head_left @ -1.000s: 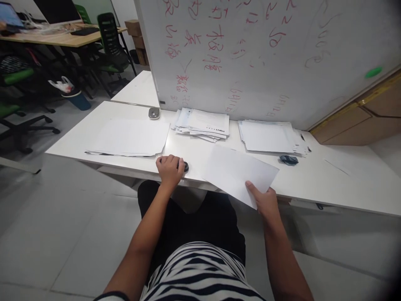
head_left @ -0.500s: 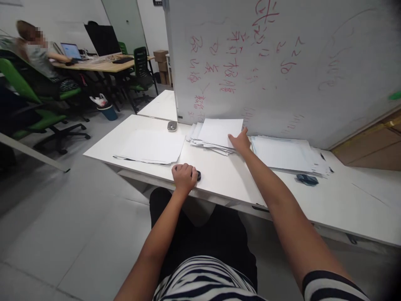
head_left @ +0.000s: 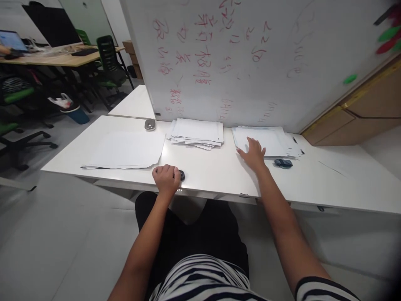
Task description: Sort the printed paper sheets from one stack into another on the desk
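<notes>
My left hand (head_left: 166,179) is closed over a small black round object (head_left: 181,175) near the front edge of the white table (head_left: 219,175). My right hand (head_left: 253,152) lies with fingers spread on the near left corner of the right paper stack (head_left: 266,141). A middle paper stack (head_left: 196,133) sits by the whiteboard (head_left: 250,54). Loose white sheets (head_left: 127,150) lie to the left of my left hand.
A small grey oval device (head_left: 150,124) rests behind the loose sheets. A dark clip-like object (head_left: 283,163) lies right of my right hand. Green and black office chairs (head_left: 108,54) and a wooden desk (head_left: 56,58) stand at far left. A wooden cabinet (head_left: 366,113) is at right.
One second ago my right hand held a sheet at the table's front; it laid it on the middle stack, then moved right onto the right stack. My left hand stayed put.
</notes>
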`<state>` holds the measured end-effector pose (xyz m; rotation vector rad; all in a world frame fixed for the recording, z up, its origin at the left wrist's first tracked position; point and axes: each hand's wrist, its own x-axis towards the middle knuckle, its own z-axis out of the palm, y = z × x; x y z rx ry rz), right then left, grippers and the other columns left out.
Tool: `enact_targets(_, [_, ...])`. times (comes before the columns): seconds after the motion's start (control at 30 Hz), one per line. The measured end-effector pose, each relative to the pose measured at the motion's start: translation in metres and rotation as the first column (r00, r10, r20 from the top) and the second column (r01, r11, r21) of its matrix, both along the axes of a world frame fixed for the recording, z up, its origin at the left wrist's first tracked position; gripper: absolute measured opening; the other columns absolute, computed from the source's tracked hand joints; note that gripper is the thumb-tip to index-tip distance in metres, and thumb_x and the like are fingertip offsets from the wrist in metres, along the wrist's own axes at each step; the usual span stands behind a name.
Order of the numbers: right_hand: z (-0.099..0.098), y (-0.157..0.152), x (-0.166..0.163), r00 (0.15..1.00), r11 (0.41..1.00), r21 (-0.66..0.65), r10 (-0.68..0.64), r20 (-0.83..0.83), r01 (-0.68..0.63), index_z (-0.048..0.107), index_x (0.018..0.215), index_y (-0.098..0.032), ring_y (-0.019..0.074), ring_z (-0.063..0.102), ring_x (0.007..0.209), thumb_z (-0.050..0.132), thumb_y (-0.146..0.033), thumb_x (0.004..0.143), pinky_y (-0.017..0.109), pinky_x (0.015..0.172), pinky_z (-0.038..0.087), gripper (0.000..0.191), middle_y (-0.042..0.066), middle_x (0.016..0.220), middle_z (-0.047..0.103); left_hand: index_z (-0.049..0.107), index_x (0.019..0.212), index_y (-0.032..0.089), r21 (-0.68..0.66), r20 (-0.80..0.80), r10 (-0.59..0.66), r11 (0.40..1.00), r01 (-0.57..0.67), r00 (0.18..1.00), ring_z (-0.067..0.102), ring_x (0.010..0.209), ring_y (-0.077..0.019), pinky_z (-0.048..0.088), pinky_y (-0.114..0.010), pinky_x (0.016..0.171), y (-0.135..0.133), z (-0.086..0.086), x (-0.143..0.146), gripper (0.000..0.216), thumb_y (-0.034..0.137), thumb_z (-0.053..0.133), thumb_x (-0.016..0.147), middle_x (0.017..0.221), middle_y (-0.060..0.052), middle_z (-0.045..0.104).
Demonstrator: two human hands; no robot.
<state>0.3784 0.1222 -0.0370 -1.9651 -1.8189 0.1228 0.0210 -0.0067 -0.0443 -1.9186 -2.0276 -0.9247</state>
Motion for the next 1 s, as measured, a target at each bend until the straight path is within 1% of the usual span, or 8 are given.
enact_targets(0.13, [-0.011,-0.023,0.034,1.0,0.998,0.061,0.03,-0.001,-0.029,0.03,0.143,-0.028,0.0298,0.015,0.144,0.051,-0.043,0.081,0.064,0.111,0.005,0.067,0.009,0.153,0.028,0.057,0.07,0.022,-0.004,-0.031,0.002,1.0,-0.002,1.0,0.046,0.082,-0.0233,0.029,-0.042,0.09,0.001,0.0,0.0,0.026,0.029,0.04,0.087,0.075,-0.007,0.058])
enact_targets(0.3, [-0.016,-0.023,0.034,0.998,0.998,0.049,0.024,0.052,-0.027,0.041,0.136,-0.027,0.0308,0.007,0.145,0.05,-0.028,0.079,0.067,0.109,0.004,0.059,0.008,0.157,0.019,0.056,0.069,0.022,0.017,-0.046,0.015,1.0,-0.014,0.999,0.046,0.081,-0.0229,0.029,-0.042,0.089,0.001,0.001,0.001,0.026,0.028,0.039,0.088,0.073,-0.006,0.056])
enact_targets(0.37, [-0.017,-0.021,0.031,0.997,0.998,0.067,0.01,0.072,-0.015,0.046,0.133,-0.027,0.0297,0.012,0.145,0.047,-0.026,0.081,0.067,0.109,0.003,0.052,0.007,0.155,0.026,0.056,0.069,0.022,0.014,-0.029,0.011,1.0,-0.01,1.0,0.046,0.081,-0.023,0.029,-0.042,0.09,0.001,0.0,0.001,0.026,0.028,0.039,0.087,0.073,-0.006,0.056])
enact_targets(0.47, [-0.02,-0.019,0.03,0.997,0.989,0.134,-0.065,0.046,0.059,0.054,0.126,-0.025,0.0272,0.031,0.138,0.038,-0.025,0.087,0.066,0.109,0.005,0.042,0.007,0.144,0.046,0.057,0.069,0.021,0.025,-0.01,-0.01,1.0,0.01,1.0,0.045,0.08,-0.0229,0.028,-0.042,0.091,0.002,-0.001,0.0,0.025,0.027,0.04,0.087,0.072,-0.007,0.056])
enact_targets(0.6, [-0.02,-0.018,0.032,0.983,0.962,0.201,-0.185,-0.02,0.185,0.062,0.115,-0.016,0.026,0.059,0.106,0.029,-0.028,0.092,0.054,0.107,0.024,0.041,0.014,0.111,0.068,0.056,0.068,0.02,0.055,-0.031,-0.005,0.998,0.006,1.0,0.043,0.078,-0.0226,0.028,-0.041,0.089,0.003,-0.001,0.001,0.025,0.028,0.041,0.086,0.07,-0.007,0.056])
enact_targets(0.73, [-0.017,-0.018,0.032,0.97,0.952,0.189,-0.242,-0.023,0.242,0.064,0.111,-0.011,0.0276,0.062,0.085,0.03,-0.032,0.093,0.041,0.085,0.042,0.044,0.016,0.088,0.07,0.056,0.067,0.02,0.072,-0.029,-0.008,0.997,0.011,1.0,0.042,0.077,-0.0223,0.028,-0.04,0.087,0.004,-0.001,0.002,0.025,0.027,0.041,0.086,0.069,-0.007,0.056])
enact_targets(0.87, [-0.017,-0.018,0.033,0.974,0.959,0.176,-0.225,-0.011,0.223,0.062,0.116,-0.011,0.0295,0.063,0.086,0.031,-0.031,0.094,0.039,0.078,0.044,0.043,0.018,0.092,0.07,0.056,0.067,0.02,0.09,-0.033,-0.008,0.996,0.011,0.999,0.042,0.077,-0.022,0.028,-0.04,0.087,0.004,-0.003,0.001,0.025,0.027,0.042,0.086,0.07,-0.007,0.056])
enact_targets(1.0, [-0.023,-0.016,0.034,0.997,0.972,0.223,-0.074,-0.004,0.073,0.06,0.121,-0.013,0.0281,0.059,0.111,0.031,-0.024,0.093,0.044,0.096,0.041,0.042,0.015,0.119,0.065,0.057,0.068,0.02,0.102,-0.018,-0.017,0.995,0.019,1.0,0.043,0.077,-0.022,0.028,-0.041,0.087,0.005,-0.006,0.0,0.024,0.027,0.042,0.086,0.07,-0.007,0.056])
